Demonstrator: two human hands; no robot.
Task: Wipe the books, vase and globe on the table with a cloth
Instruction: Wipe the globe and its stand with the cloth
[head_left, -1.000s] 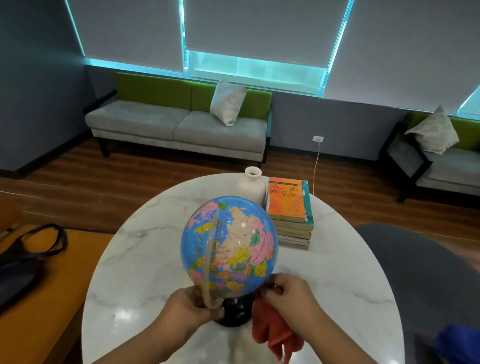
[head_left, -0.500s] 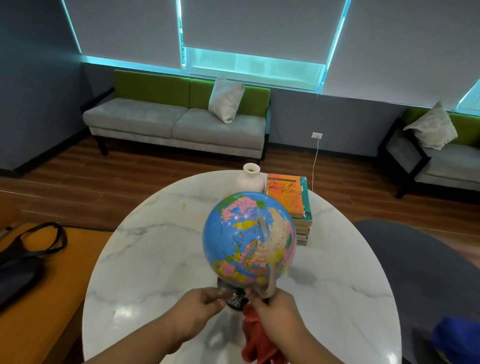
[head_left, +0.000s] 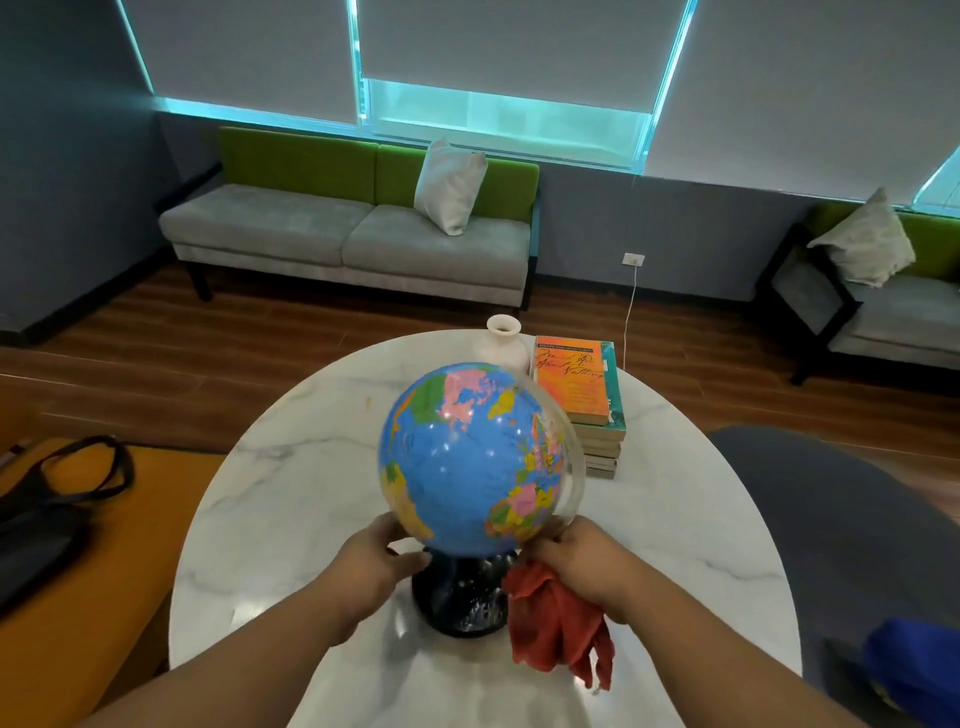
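Globe rotated, ocean face now toward me | my left hand grips its neck, my right hand bunches cloth | next side presented for wiping.

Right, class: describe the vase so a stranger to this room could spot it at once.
Start at the round marble table. At its far edge, just left of the book stack, stands the vase. It alone is plain cream, narrow-necked, behind the colourful globe.
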